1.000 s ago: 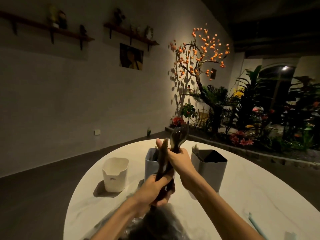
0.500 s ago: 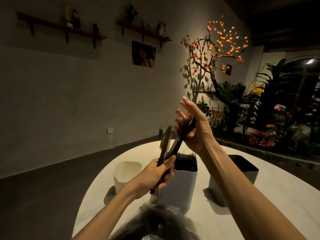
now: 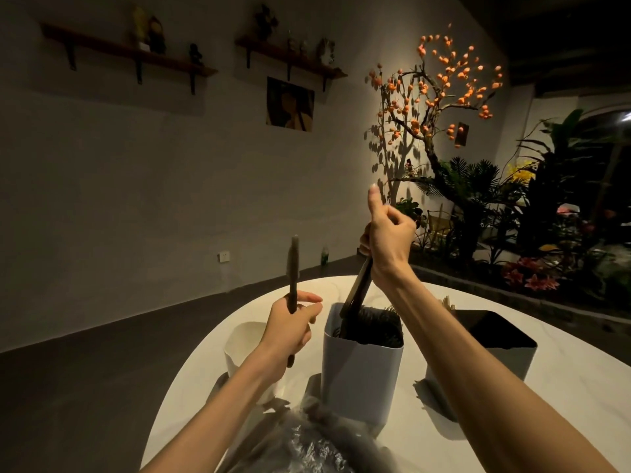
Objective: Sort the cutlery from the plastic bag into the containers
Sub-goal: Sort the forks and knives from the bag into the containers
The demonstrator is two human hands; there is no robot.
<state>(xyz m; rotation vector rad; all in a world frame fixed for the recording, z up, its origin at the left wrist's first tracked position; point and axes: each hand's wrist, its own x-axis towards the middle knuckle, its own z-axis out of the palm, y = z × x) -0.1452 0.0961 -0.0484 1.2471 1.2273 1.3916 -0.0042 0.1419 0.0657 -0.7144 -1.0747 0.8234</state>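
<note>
Cutlery pieces [image 3: 355, 298] slant from the right hand [image 3: 389, 240], whose fingers pinch their tops, down into the middle container [image 3: 362, 367]. The left hand [image 3: 290, 329] grips one upright utensil [image 3: 293, 268] over the white container [image 3: 244, 343] near the table's [image 3: 563, 421] far edge.

Round white table [image 3: 563, 421], three containers [image 3: 362, 380], plastic bag [image 3: 307, 448] at near edge
</note>
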